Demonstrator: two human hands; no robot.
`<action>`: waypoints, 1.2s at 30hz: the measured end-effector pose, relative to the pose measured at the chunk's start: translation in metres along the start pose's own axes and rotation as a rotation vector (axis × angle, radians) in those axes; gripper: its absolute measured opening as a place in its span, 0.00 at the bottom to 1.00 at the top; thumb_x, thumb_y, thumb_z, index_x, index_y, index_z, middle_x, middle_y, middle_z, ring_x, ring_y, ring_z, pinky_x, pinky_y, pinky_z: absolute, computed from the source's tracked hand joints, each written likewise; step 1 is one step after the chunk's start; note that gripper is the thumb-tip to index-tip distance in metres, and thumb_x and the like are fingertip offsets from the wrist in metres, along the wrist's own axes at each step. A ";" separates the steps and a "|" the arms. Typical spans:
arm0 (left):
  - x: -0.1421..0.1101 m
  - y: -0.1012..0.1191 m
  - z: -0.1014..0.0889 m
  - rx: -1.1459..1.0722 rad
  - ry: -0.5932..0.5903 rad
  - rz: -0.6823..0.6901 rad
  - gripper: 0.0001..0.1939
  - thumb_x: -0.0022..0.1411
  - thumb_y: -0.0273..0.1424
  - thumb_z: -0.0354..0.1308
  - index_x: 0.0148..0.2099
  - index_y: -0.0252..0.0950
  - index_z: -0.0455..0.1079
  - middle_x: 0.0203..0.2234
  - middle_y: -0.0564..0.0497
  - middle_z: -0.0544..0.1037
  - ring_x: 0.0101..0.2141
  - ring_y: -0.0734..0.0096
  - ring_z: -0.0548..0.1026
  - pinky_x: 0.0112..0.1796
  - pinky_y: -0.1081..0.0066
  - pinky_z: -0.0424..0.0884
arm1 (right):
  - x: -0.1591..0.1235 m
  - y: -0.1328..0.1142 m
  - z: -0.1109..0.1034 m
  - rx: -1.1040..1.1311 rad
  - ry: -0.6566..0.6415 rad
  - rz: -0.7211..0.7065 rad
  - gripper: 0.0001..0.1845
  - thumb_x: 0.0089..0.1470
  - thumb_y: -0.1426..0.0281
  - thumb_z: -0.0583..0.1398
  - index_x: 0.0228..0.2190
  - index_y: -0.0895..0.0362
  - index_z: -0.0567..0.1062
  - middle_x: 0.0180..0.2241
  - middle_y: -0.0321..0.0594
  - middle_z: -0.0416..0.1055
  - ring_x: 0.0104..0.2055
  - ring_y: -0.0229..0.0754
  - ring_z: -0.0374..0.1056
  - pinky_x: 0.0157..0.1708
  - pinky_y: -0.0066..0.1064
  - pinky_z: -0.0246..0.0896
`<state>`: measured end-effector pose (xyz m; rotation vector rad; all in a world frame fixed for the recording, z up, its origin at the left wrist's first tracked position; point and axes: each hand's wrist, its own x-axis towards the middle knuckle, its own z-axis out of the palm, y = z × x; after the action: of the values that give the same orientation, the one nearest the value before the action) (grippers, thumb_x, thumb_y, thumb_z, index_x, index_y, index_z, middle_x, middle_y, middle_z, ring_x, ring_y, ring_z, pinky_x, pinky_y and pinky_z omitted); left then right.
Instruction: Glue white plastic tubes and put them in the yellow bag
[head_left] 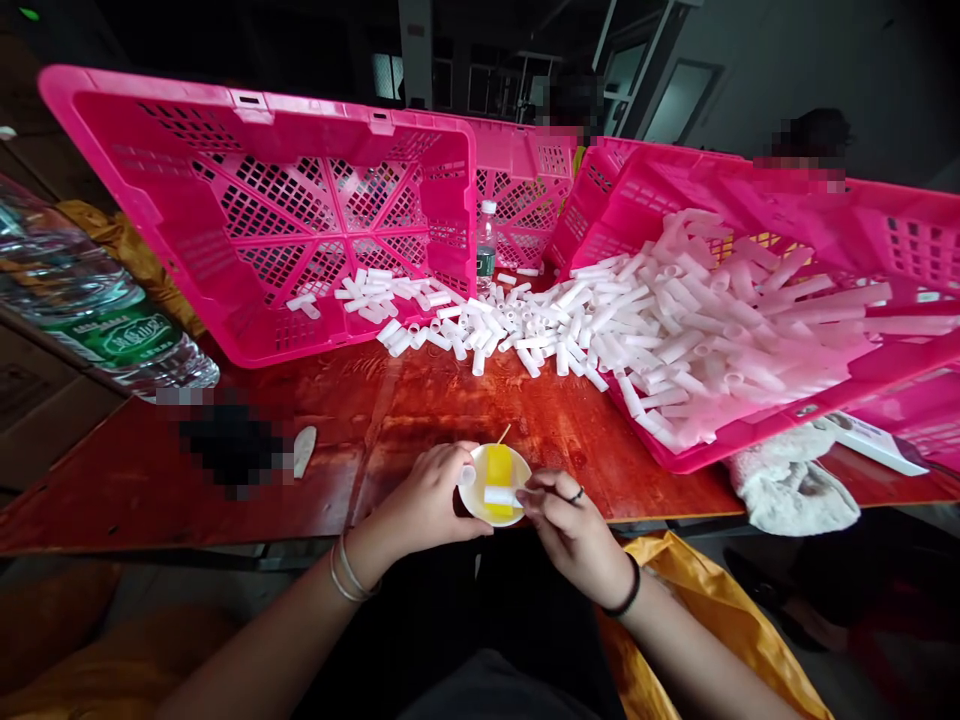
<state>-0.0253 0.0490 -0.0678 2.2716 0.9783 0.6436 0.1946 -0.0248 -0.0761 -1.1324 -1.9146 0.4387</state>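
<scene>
My left hand (427, 497) grips the left side of a small white bowl (471, 500) at the table's front edge. By its fingertips a short white tube (466, 476) shows end-on. Inside the bowl lies something flat and yellow (499, 463), and a thin stick (504, 433) pokes out over the far rim. My right hand (568, 527) pinches another short white tube (499, 495) and holds it sideways over the bowl; whether it touches the yellow piece I cannot tell.
White tubes (562, 310) spill from a tipped pink crate (679, 462) at right towards another pink crate (202, 335) at left. A large water bottle (124, 330) is at left, a small bottle (486, 245) between crates. A white cloth (795, 480) hangs over the front edge.
</scene>
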 end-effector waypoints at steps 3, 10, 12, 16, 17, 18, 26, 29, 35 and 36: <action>0.001 0.000 -0.001 -0.009 0.003 0.006 0.37 0.38 0.34 0.74 0.49 0.38 0.61 0.52 0.41 0.69 0.52 0.49 0.68 0.53 0.51 0.65 | -0.003 -0.002 -0.001 -0.035 -0.037 0.007 0.16 0.59 0.75 0.55 0.49 0.54 0.70 0.44 0.48 0.67 0.48 0.47 0.67 0.45 0.40 0.69; -0.003 -0.004 0.003 -0.040 0.046 0.013 0.35 0.38 0.36 0.74 0.48 0.39 0.62 0.51 0.42 0.70 0.52 0.50 0.68 0.52 0.52 0.65 | -0.008 0.000 0.000 -0.125 -0.022 -0.010 0.13 0.60 0.77 0.54 0.45 0.54 0.71 0.41 0.47 0.66 0.44 0.45 0.68 0.41 0.38 0.70; -0.004 -0.005 0.004 -0.040 0.056 0.014 0.38 0.38 0.36 0.74 0.50 0.39 0.62 0.51 0.42 0.70 0.51 0.50 0.69 0.52 0.52 0.65 | -0.007 0.001 -0.001 -0.141 -0.033 -0.059 0.13 0.59 0.78 0.53 0.44 0.54 0.70 0.41 0.47 0.64 0.45 0.46 0.66 0.42 0.38 0.70; -0.004 -0.007 0.004 -0.035 0.059 0.010 0.39 0.38 0.39 0.73 0.52 0.40 0.61 0.51 0.42 0.71 0.51 0.49 0.69 0.51 0.52 0.66 | -0.006 0.003 -0.003 0.003 -0.086 0.090 0.16 0.60 0.72 0.55 0.51 0.54 0.64 0.44 0.47 0.67 0.46 0.46 0.67 0.45 0.40 0.70; -0.004 -0.008 0.003 -0.031 0.057 0.009 0.38 0.39 0.39 0.73 0.51 0.40 0.61 0.51 0.42 0.71 0.51 0.49 0.69 0.51 0.52 0.66 | -0.005 0.003 -0.003 0.008 -0.082 0.107 0.16 0.61 0.72 0.55 0.51 0.54 0.64 0.43 0.47 0.68 0.46 0.45 0.68 0.45 0.40 0.70; -0.004 -0.008 0.003 -0.027 0.054 0.010 0.37 0.39 0.40 0.73 0.50 0.40 0.61 0.51 0.42 0.70 0.51 0.49 0.69 0.51 0.52 0.65 | -0.005 0.004 -0.003 -0.015 -0.071 0.097 0.15 0.61 0.72 0.54 0.50 0.54 0.65 0.43 0.47 0.68 0.45 0.45 0.68 0.45 0.40 0.70; -0.004 -0.009 0.005 -0.050 0.051 -0.009 0.34 0.41 0.40 0.72 0.48 0.40 0.61 0.52 0.41 0.69 0.53 0.50 0.68 0.52 0.51 0.64 | -0.004 0.004 0.001 -0.090 -0.013 -0.047 0.13 0.59 0.75 0.55 0.46 0.55 0.68 0.41 0.47 0.68 0.45 0.46 0.68 0.41 0.39 0.70; -0.003 -0.009 0.005 -0.055 0.043 -0.019 0.34 0.40 0.39 0.72 0.48 0.40 0.61 0.52 0.42 0.70 0.53 0.50 0.68 0.52 0.51 0.65 | -0.002 0.001 -0.001 0.056 -0.020 0.164 0.12 0.61 0.72 0.54 0.47 0.54 0.67 0.39 0.45 0.72 0.40 0.43 0.71 0.39 0.37 0.71; -0.003 -0.008 0.003 -0.064 0.038 -0.026 0.34 0.40 0.38 0.73 0.48 0.39 0.62 0.52 0.42 0.70 0.53 0.50 0.68 0.52 0.52 0.66 | 0.000 0.002 -0.001 -0.011 -0.012 -0.029 0.08 0.59 0.74 0.55 0.39 0.54 0.72 0.41 0.47 0.69 0.46 0.46 0.68 0.42 0.39 0.69; -0.003 -0.008 0.002 -0.069 0.039 -0.032 0.34 0.40 0.38 0.73 0.49 0.39 0.62 0.52 0.42 0.70 0.52 0.50 0.68 0.52 0.52 0.66 | 0.000 0.002 -0.001 0.039 -0.006 0.019 0.08 0.59 0.73 0.55 0.41 0.54 0.71 0.40 0.46 0.69 0.44 0.45 0.69 0.41 0.37 0.70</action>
<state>-0.0293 0.0505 -0.0752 2.1863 0.9933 0.6992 0.1963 -0.0241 -0.0770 -1.1253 -1.8936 0.4882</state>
